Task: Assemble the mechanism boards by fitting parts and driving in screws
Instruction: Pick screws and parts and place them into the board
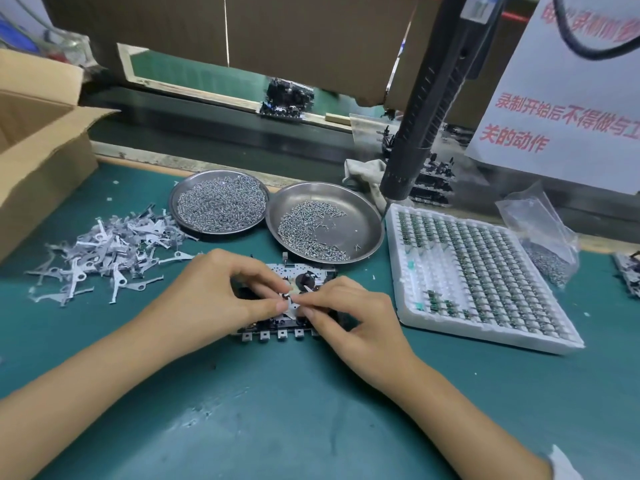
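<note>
While two hands pinch one lever, two dishes wait.

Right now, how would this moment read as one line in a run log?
stage: fitting part | left hand and right hand: pinch lever on mechanism board | screwdriver: hanging unused

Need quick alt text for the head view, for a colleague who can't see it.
Both hands, left hand and right hand, pinch a small metal lever onto the mechanism board on a green mat. Behind: two screw dishes, a parts tray.

Single head view — forward and down, close over the green bench.
</note>
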